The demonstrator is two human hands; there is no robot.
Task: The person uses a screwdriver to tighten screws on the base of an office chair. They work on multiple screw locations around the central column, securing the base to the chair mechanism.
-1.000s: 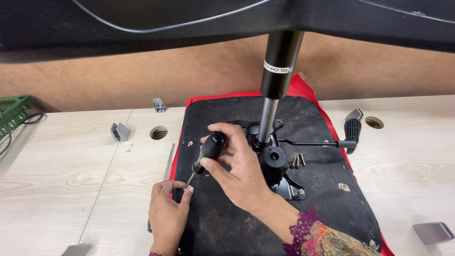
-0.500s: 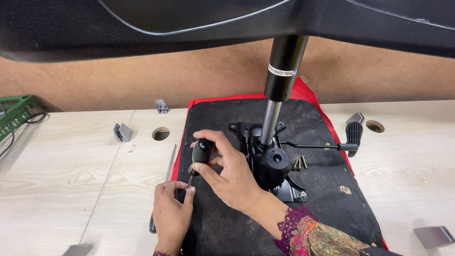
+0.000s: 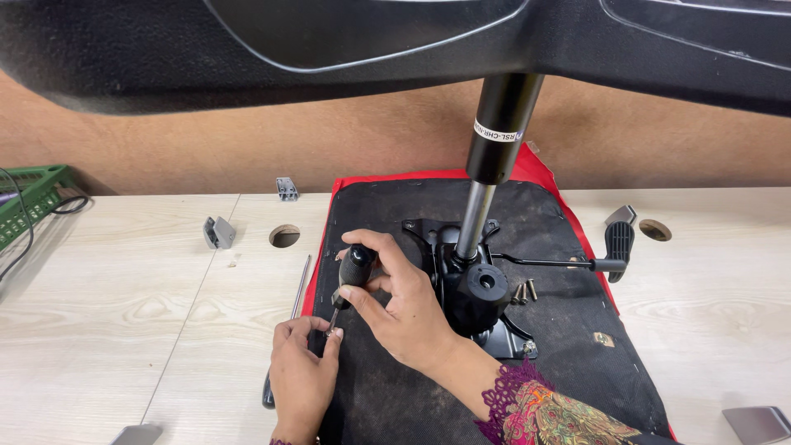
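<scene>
An upturned chair seat (image 3: pixel 527 363) with a black underside and red edge lies on the pale wooden table (image 3: pixel 99 313). A black metal mechanism plate (image 3: pixel 478 297) with a gas-lift column (image 3: pixel 494 156) stands on it. My right hand (image 3: pixel 404 305) grips the black handle of a screwdriver (image 3: pixel 353 272), its tip pointing down at the seat's left edge. My left hand (image 3: pixel 301 375) pinches something small at the screwdriver tip; what it is stays hidden. A few loose screws (image 3: pixel 524 292) lie right of the mechanism.
A black lever with a paddle handle (image 3: pixel 618 243) juts right from the mechanism. A metal rod (image 3: pixel 300 287) lies left of the seat. Grey metal brackets (image 3: pixel 217 232) and round table holes (image 3: pixel 284 236) are nearby. A green crate (image 3: pixel 33 202) sits far left. A black chair base (image 3: pixel 395 41) looms overhead.
My right hand with the screwdriver has shifted slightly left and down toward the seat's left edge. My left hand stays at the tip.
</scene>
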